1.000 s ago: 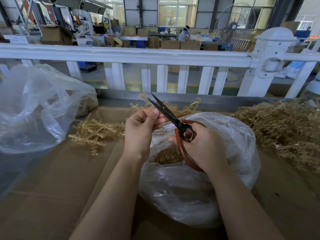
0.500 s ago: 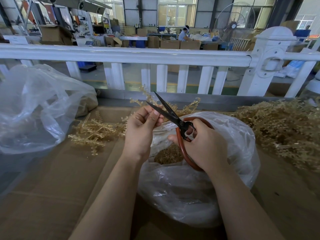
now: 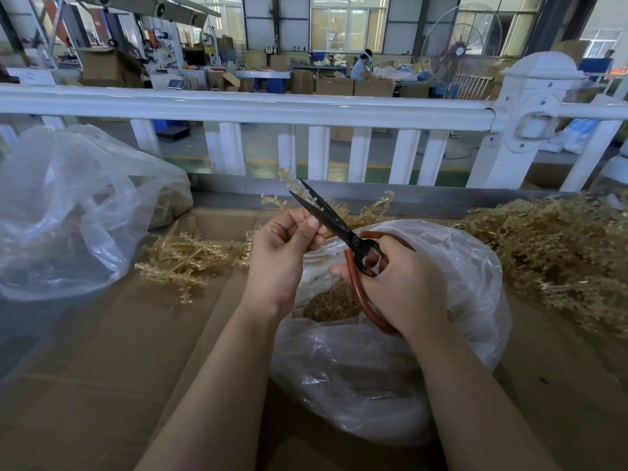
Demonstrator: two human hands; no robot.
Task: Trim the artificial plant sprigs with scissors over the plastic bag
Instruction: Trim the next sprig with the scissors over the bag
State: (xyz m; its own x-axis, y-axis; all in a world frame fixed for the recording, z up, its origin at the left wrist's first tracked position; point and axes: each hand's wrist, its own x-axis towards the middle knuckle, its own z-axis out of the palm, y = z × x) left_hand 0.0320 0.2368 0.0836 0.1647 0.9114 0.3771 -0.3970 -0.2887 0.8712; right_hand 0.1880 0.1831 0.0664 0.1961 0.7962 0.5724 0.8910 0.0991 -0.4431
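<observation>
The left hand pinches a pale gold sprig between thumb and curled fingers, and the sprig's beaded tip rises beyond the fingertips. The right hand grips the scissors with its fingers curled through and around the red-brown loop handles, the thumb side nearest the pivot. The two dark blades point up and away from the right fingers toward the left thumb and stand slightly parted at a narrow angle, with the sprig's stem lying at or between them just beyond the left fingertips; whether the edges touch the stem cannot be told. Directly below both hands sits the clear plastic bag, its mouth open under the right fingers and a heap of golden trimmings visible inside. A small pile of loose sprigs lies on the cardboard surface just beyond the left wrist's outer side, and a much larger heap of sprigs spreads beyond the right hand's outer side. A second crumpled plastic bag rests farther out past the left hand, and a white railing runs across beyond the fingertips.
</observation>
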